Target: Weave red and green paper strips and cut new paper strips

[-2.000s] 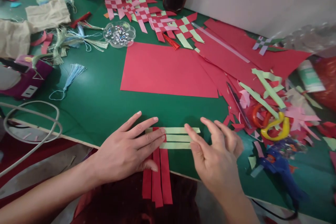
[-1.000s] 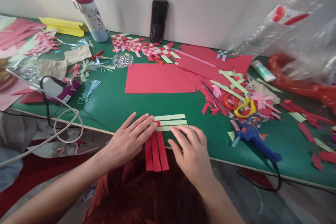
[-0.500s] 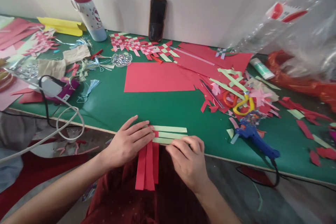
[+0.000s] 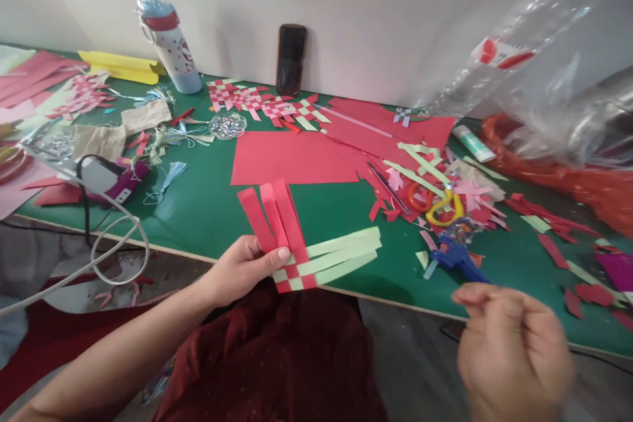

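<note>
My left hand [image 4: 242,270] is closed on a woven paper strip piece [image 4: 295,270], thumb on top and fingers behind. Red strips stand up from its checkered corner, and pale green strips [image 4: 346,252] fan out to the right. The piece is held up at the table's front edge. My right hand [image 4: 514,343] is off to the right, curled and slightly blurred, in front of the end of the blue glue gun's handle [image 4: 462,264]. Whether it touches the glue gun, or has anything between its fingers, I cannot make out.
A red paper sheet [image 4: 291,157] lies mid-table. Paper scraps surround yellow-handled scissors [image 4: 445,208] at right. Woven pieces [image 4: 257,102], a phone [image 4: 291,58] and a bottle [image 4: 171,46] are along the wall. A white cable [image 4: 119,280] loops at left.
The woven paper piece has been lifted and turned over, its red strips now pointing up rather than down. My right hand has left the green strips and moved right, near the glue gun.
</note>
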Tool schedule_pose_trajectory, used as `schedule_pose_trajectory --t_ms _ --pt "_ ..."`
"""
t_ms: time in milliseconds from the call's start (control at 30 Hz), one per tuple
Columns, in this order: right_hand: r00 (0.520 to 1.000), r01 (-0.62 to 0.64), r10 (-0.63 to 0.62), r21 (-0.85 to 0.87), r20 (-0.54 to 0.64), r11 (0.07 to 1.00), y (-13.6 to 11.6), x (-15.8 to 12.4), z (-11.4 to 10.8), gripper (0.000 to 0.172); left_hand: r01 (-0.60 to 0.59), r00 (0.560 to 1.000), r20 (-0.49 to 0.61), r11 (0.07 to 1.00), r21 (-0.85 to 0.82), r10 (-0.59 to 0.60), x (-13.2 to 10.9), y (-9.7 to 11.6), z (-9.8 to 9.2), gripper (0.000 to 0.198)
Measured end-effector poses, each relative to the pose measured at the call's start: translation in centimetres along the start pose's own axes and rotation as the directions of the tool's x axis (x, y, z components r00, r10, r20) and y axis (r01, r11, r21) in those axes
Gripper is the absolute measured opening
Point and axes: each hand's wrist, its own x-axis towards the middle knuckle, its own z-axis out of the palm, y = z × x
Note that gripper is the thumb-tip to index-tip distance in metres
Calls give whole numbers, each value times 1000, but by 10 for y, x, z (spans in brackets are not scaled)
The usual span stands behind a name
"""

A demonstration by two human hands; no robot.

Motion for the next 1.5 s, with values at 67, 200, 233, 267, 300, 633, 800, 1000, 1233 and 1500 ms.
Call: schedule_pose_trajectory --t_ms 67,200,233,267,300,633,800,1000,1233,1500 --pt "986 -121 129 80 -104 989 2 6 -7 30 92 996 15 978 -188 -91 3 0 4 36" --pt "839 -501 483 10 249 865 -8 1 -12 31 184 982 17 924 -336 -189 5 -4 6 37" --pt "719 -592 548 -37 428 805 -14 -5 -8 43 191 980 21 919 -346 -196 6 -5 7 37" --pt "572 -657 567 -83 592 749 -20 -12 -2 55 193 980 29 917 -348 -196 6 -5 8 38" --pt "439 -698 536 -102 721 709 -27 -20 8 58 194 981 42 919 -343 -191 6 -5 10 38" --pt "557 -793 418 310 718 524 -50 -65 94 26 126 983 161 962 -243 -88 7 5 29 32" --pt "616 -757 441 333 653 563 -52 -67 97 26 105 992 96 946 -308 -79 8 -2 36 21" --pt "680 -719 459 394 572 573 -56 -65 98 27 75 997 50 966 -247 -64 8 -2 36 20" --pt "803 -554 373 354 464 753 -46 -65 93 29 17 997 -74 963 -270 -38 7 -3 36 16" --pt "847 520 -495 -115 193 846 -55 -35 76 32 -118 955 -242 970 213 170 7 -8 36 13"
